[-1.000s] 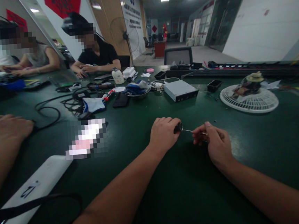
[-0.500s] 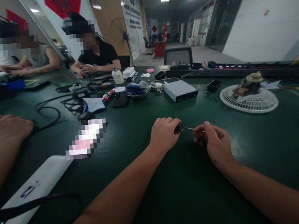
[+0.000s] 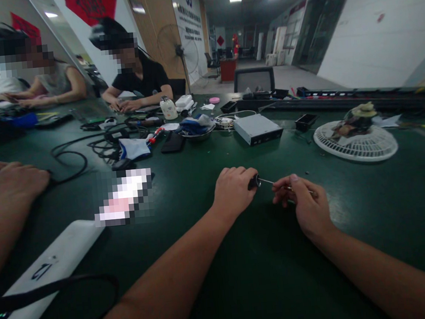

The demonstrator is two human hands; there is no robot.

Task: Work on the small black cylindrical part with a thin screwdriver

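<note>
Your left hand (image 3: 233, 191) closes in a fist around the dark handle of a small screwdriver (image 3: 253, 182) above the tabletop (image 3: 267, 274). Your right hand (image 3: 306, 202) has its fingers (image 3: 281, 196) pinching the far end of the thin shaft (image 3: 268, 181), which looks light and stiff; the handle seems the surest hold.

Dark printed numerals, apparently "12", on a white oblong case (image 3: 48, 278) at the lower left of the table (image 3: 274, 273); wall sign (image 3: 187, 13) lettering too small to read.
</note>
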